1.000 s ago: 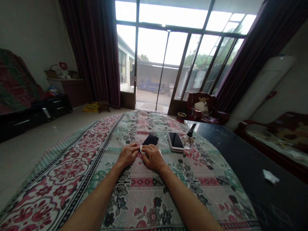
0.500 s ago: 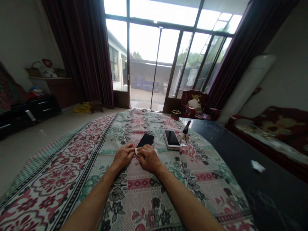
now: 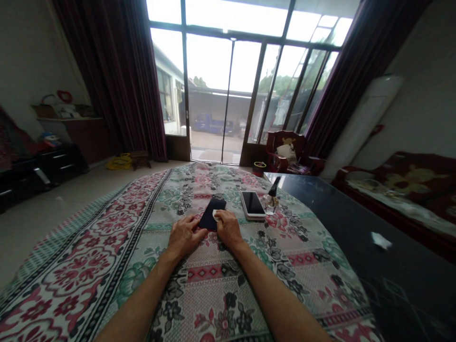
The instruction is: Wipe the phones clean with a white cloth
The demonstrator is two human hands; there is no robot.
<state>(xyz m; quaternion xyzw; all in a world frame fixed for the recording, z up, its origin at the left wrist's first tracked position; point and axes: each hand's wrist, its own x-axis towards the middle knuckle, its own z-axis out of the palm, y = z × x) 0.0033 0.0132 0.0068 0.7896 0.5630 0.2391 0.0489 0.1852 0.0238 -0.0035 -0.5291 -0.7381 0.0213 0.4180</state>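
A dark flat phone (image 3: pixel 209 219) lies on the patterned tablecloth in front of me. My left hand (image 3: pixel 185 234) holds its near left corner, index finger along the left side and thumb at the near edge. Over the phone's right side, my right hand (image 3: pixel 228 228) pinches a small white wipe (image 3: pixel 215 215) against the dark surface. Most of the wipe is hidden under the fingers. To the right sits a white box (image 3: pixel 253 206) with a dark phone-like face on top. Beside it stands a clear spray bottle (image 3: pixel 271 203) with a black nozzle.
The floral tablecloth (image 3: pixel 213 294) covers a rounded table. At the right is a glossy dark table (image 3: pixel 356 237) with a crumpled white scrap (image 3: pixel 381 241) on it. A wooden chair (image 3: pixel 285 152) and glass doors (image 3: pixel 221 104) are beyond.
My right hand has moved with the wipe from the phone's near edge onto its right side. My left hand's thumb has spread along the near edge. The view has shifted slightly.
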